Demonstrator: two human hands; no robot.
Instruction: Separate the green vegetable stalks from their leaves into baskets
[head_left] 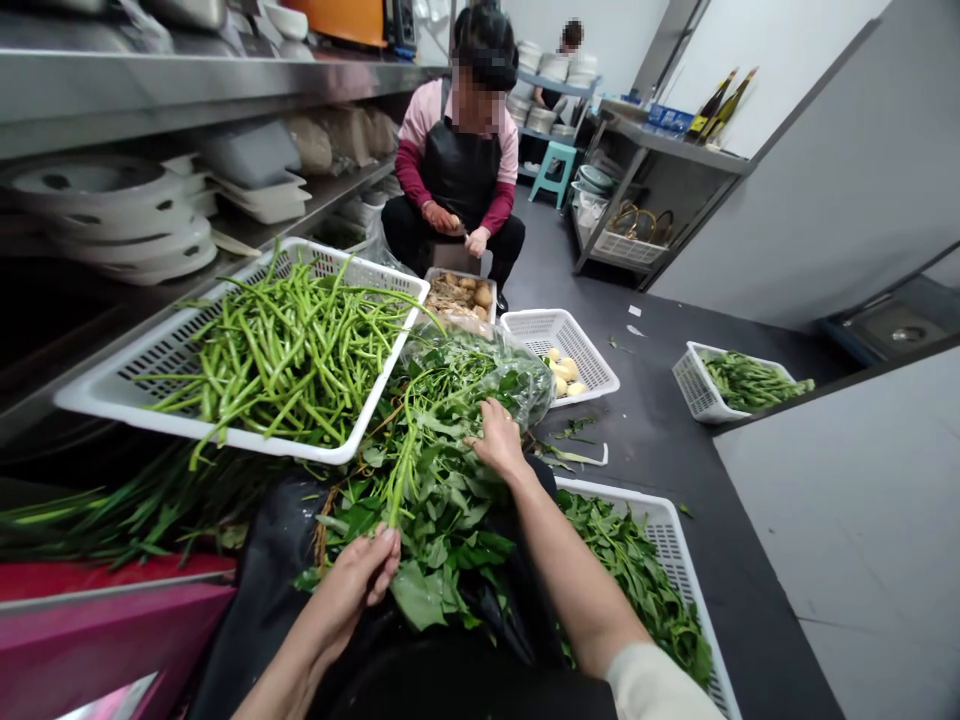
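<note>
My left hand (pixel 357 577) is closed around the lower end of some long green stems (pixel 405 465) of water spinach, whose leaves spread away from me. My right hand (pixel 496 440) lies over the heap of leafy water spinach (pixel 450 500), thumb and forefinger apart, touching or just above the leaves; I cannot tell which. The heap lies partly on a clear plastic bag (pixel 536 375) in front of me. At my left, a white basket (pixel 225 425) holds bare green stems (pixel 300 350). At my right, another white basket (pixel 701 590) holds leafy tops (pixel 637 580).
A person (pixel 461 150) opposite works over a crate of potatoes (pixel 480 295). A basket with peeled potatoes (pixel 566 372) stands beside it. Long green leaves (pixel 135 510) lie at left under a steel shelf (pixel 187 90). Further right is a basket of green vegetables (pixel 750 380).
</note>
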